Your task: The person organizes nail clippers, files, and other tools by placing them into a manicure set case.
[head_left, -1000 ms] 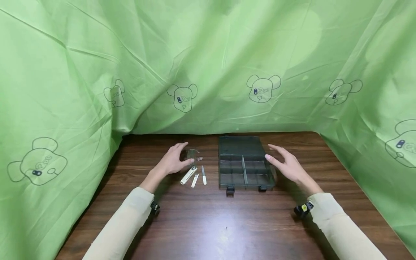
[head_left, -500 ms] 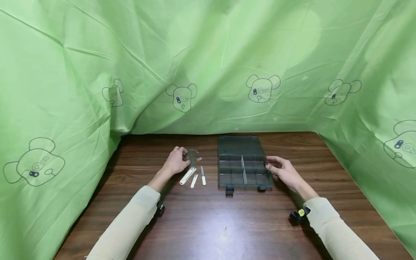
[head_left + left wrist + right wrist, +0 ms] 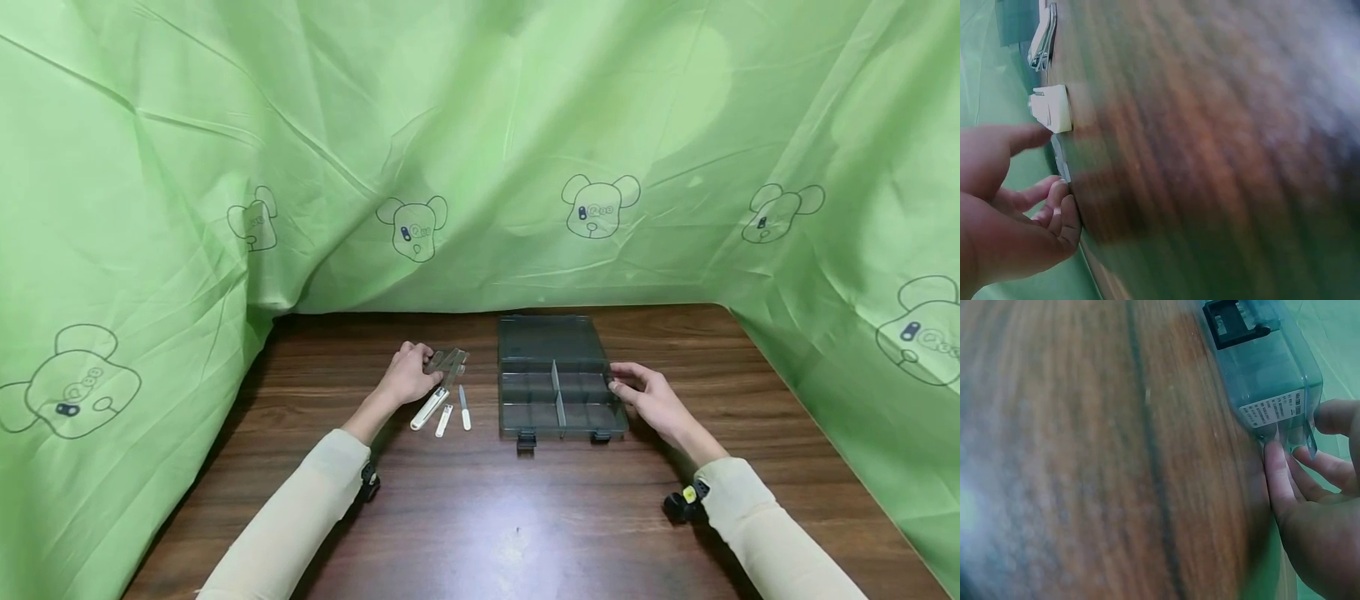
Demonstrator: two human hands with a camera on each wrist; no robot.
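Observation:
My left hand (image 3: 406,374) grips a see-through plastic strip (image 3: 453,365) between thumb and fingers, slanted above the table. Close by lie a large white nail clipper (image 3: 429,410), a small nail clipper (image 3: 444,421) and a nail file (image 3: 464,408) with a white handle. The left wrist view shows the large clipper's end (image 3: 1052,107) beside the thumb. My right hand (image 3: 651,400) holds the right side of a smoky clear storage box (image 3: 525,413), its lid (image 3: 543,337) standing open behind. In the right wrist view my fingers bend round the corner beside a printed label (image 3: 1272,409).
Upright dividers (image 3: 558,392) split the box, and black latches (image 3: 527,442) jut from its front. Green cloth (image 3: 480,150) with bear-head drawings walls in the back and sides. Everything rests on a dark wooden table (image 3: 480,508).
My left hand has closed on the plastic strip, which now slants over to the right. My right hand has come down and in against the box's side.

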